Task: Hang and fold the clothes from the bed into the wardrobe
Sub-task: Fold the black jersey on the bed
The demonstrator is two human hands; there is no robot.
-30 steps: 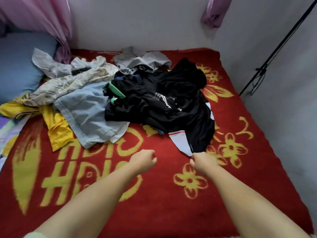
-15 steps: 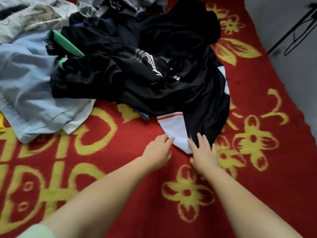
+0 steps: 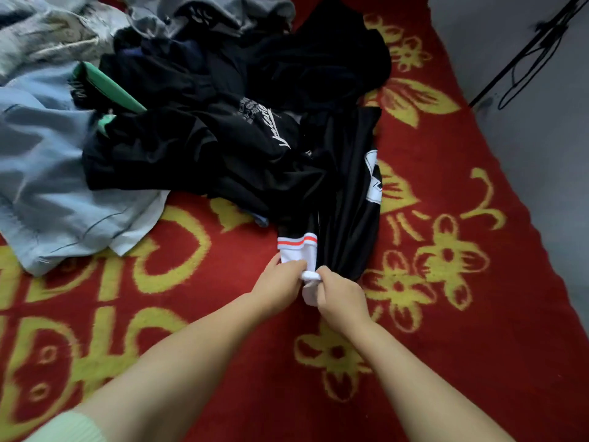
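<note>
A heap of clothes lies on the bed's red and yellow blanket (image 3: 223, 314). Nearest me is a black garment (image 3: 344, 199) with a white hem and red stripes. My left hand (image 3: 280, 287) and my right hand (image 3: 339, 295) both pinch that white hem, bunched between them, close together. More black clothes (image 3: 197, 148) with white lettering lie behind it. A light blue garment (image 3: 47, 173) spreads at the left, and a green item (image 3: 108, 90) pokes out of the pile.
Grey and pale patterned clothes (image 3: 63, 30) lie at the far left of the heap. A grey wall (image 3: 526, 138) runs along the bed's right side, with a black rod and cord (image 3: 522, 59) leaning on it.
My hands went from hovering as fists, to reaching with straight fingers, to gripping the white hem. The hem is now bunched up. My view moved closer to the pile.
</note>
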